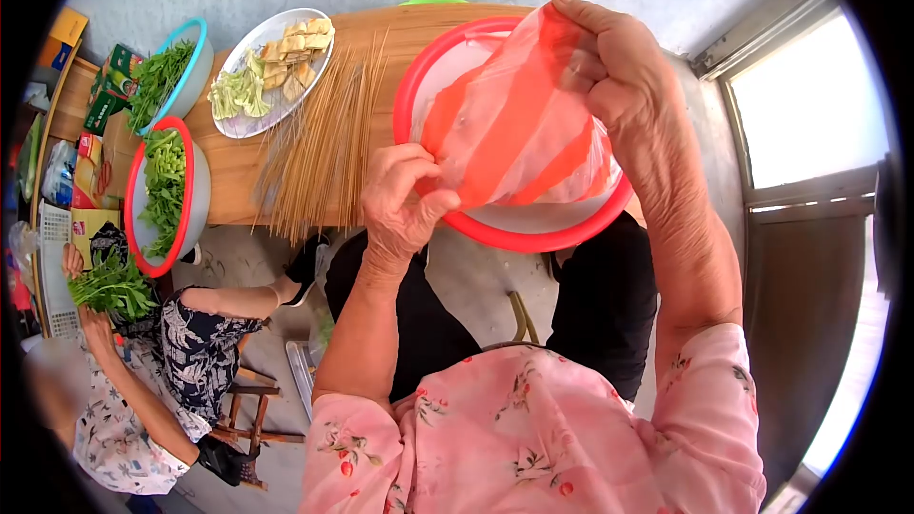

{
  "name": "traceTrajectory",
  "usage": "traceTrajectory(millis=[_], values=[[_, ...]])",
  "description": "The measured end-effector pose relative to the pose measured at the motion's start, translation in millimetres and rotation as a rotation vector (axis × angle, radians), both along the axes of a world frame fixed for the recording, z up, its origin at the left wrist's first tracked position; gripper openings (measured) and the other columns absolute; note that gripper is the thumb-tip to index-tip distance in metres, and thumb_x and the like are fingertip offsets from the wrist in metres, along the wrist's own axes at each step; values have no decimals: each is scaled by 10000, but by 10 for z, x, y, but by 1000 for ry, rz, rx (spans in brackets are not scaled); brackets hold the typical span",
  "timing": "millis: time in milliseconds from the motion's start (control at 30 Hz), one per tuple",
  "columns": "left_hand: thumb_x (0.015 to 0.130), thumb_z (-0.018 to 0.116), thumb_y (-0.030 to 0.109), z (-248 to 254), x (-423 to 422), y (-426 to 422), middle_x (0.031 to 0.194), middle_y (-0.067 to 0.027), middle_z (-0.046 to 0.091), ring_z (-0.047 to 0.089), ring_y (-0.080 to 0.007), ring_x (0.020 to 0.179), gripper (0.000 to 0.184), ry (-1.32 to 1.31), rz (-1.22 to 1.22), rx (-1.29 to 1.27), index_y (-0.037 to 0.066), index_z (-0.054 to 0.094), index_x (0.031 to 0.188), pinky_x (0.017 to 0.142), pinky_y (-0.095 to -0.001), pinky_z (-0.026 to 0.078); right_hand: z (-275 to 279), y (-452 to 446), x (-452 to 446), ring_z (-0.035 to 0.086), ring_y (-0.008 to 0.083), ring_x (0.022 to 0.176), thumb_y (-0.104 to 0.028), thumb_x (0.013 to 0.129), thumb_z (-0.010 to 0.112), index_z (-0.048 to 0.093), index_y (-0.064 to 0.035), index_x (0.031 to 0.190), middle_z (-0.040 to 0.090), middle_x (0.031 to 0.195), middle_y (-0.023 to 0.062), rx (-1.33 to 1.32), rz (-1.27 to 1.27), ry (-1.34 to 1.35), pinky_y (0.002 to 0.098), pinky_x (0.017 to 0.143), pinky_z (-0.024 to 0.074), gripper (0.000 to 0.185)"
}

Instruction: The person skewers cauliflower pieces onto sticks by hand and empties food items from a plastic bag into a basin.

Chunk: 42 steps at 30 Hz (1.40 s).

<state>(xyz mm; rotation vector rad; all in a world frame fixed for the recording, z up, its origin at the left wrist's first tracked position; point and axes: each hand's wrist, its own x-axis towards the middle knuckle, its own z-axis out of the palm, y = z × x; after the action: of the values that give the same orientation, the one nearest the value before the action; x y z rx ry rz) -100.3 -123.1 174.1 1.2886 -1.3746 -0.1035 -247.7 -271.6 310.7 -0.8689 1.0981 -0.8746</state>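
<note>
A red-and-white striped plastic bag point(509, 133) is stretched between my two hands, above a white basin with a red rim point(533, 241). My left hand point(405, 198) pinches the bag's lower left edge. Higher up on the right, my right hand point(609, 62) grips the bag's upper corner with its fingers closed. What the bag holds, if anything, is hard to make out through the plastic. Left of the basin, many thin wooden skewers point(328, 138) lie spread on the wooden table point(238, 181).
An oval plate point(249, 124) holds cut greens and yellowish folded slices. Leafy greens fill a red-rimmed basin point(195, 186) and a blue-rimmed basin point(195, 76). At the left, a seated person point(143, 400) holds a bunch of greens point(112, 286). A door point(809, 295) stands at the right.
</note>
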Motion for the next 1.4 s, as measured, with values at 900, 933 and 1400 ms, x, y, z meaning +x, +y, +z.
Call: traceTrajectory(millis=[900,933,1400], values=[[764,686,39,-322,-237,-727,745,-21,579,533,-91,645,117,292,288,117,-18,633,851,604,-230,440,-1632,168,-1265,604,342,811,-147,734,655,643,-27,888,629,814,172,-826,244,954,409,689,479,195],[764,686,39,-366,-224,-743,745,-21,579,533,-91,645,117,289,281,117,-18,633,851,604,-230,440,-1721,253,-1286,598,341,819,-141,727,654,641,-35,861,624,813,164,-898,255,1042,419,693,471,171],[778,672,22,-185,-270,-568,726,17,548,469,-64,666,96,554,170,126,-17,600,828,603,-218,415,-1482,246,-1264,575,327,696,-93,688,675,590,-17,683,578,685,129,-1047,213,772,409,630,469,114]])
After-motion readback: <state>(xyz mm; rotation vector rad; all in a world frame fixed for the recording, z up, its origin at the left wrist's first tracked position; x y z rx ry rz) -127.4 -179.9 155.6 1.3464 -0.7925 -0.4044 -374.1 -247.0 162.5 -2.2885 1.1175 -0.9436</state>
